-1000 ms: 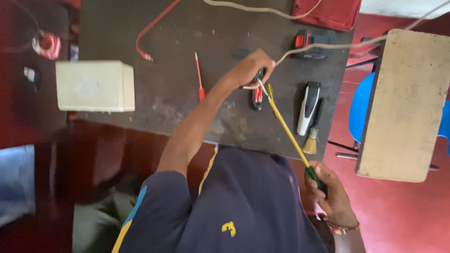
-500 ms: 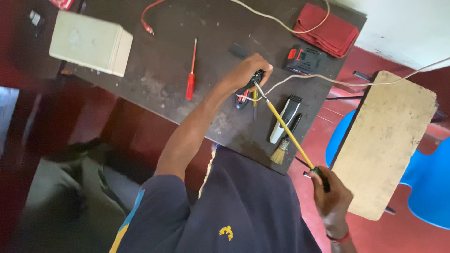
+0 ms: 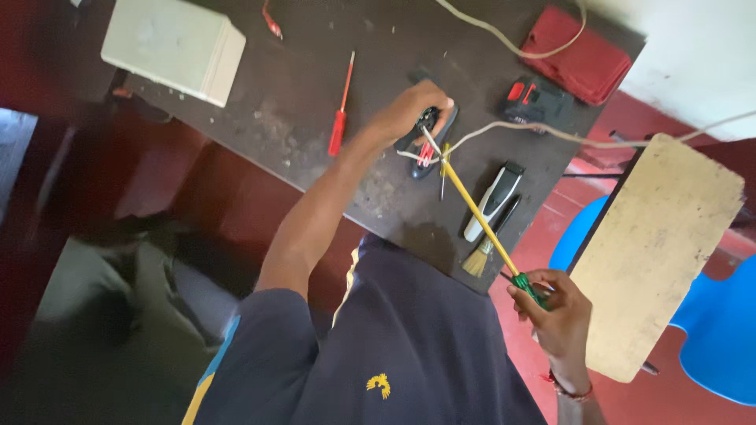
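A small black device w/ red parts [image 3: 424,145] lies on a dark worktable [image 3: 315,71], near its front edge. The left hand [image 3: 416,110] is closed over it, pinning it down; thin pale wires trail from under the fingers. The right hand [image 3: 555,311], off the table's edge & well apart from the left, is closed around the green handle of a long yellow-shafted tool [image 3: 482,216], whose tip meets the device. Just right of the device: a white & black hair clipper [image 3: 493,201] & a small brush [image 3: 487,250]. Left of it: a red screwdriver [image 3: 340,118]. Farther off: a white box [image 3: 173,47], red cloth [image 3: 579,55], a black & red block [image 3: 535,98] & a pale cord [image 3: 504,31]. A tan board [image 3: 657,252] stands beside the table.
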